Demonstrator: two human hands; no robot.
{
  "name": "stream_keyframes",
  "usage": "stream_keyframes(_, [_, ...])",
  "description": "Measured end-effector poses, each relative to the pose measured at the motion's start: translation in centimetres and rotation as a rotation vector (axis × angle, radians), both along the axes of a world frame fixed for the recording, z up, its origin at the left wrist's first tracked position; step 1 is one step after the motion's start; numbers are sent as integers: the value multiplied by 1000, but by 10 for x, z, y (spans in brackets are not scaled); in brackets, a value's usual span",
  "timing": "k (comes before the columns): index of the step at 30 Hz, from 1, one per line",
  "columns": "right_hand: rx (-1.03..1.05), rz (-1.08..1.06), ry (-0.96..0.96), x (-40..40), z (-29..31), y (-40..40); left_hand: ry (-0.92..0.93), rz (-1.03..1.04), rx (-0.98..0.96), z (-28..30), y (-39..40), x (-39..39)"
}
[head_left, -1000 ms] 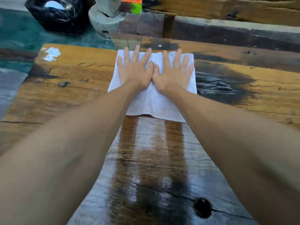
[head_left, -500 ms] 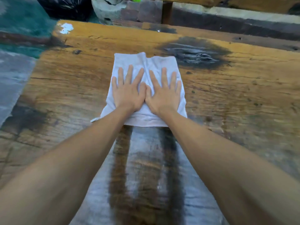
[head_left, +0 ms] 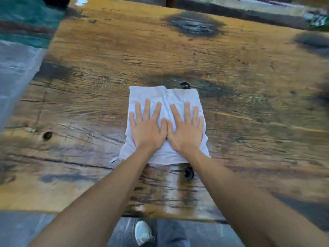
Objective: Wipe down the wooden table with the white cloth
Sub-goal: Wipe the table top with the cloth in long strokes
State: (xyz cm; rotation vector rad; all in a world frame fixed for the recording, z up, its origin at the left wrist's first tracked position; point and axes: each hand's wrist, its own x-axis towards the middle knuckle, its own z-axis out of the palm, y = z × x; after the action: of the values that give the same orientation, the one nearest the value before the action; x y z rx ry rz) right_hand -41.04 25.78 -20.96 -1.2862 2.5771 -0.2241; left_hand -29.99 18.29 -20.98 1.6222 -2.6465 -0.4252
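**Both palms flat on the cloth, mid-table**

Head view: my left hand (head_left: 146, 130) and my right hand (head_left: 185, 131) lie side by side in the middle of the frame, fingers straight and spread wide, palms pressing down on the white cloth (head_left: 164, 97). My thumbs touch each other along the centre line. Neither hand curls round the fabric; both simply press it flat.

The cloth sits on the wooden table (head_left: 106, 50), roughly at the centre of the frame. Its far edge reaches past my fingertips, and its near edge bunches slightly under my wrists. A small frayed corner sticks out at the cloth's lower left.

A dark knot hole (head_left: 188, 173) shows just below the cloth's near edge, between my forearms, and another small dark hole (head_left: 185, 85) touches the cloth's far edge. A third hole (head_left: 47, 135) lies at the left of the frame. A large black stain (head_left: 194, 25) marks the wood at the upper centre. The boards below the cloth look wet and shiny.

At the bottom centre, under the table's near edge, my white shoe (head_left: 143, 232) rests on the floor.
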Motion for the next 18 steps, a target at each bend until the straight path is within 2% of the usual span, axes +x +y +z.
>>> stream_keyframes(11, [72, -310, -8, 78, 18, 179, 41, 5, 37, 12, 180, 57])
stream_keyframes(14, [115, -389, -31, 85, 23, 189, 28, 36, 72, 18, 197, 53])
stream_keyframes(18, [86, -532, -53, 83, 25, 162, 25, 105, 116, 23, 183, 39])
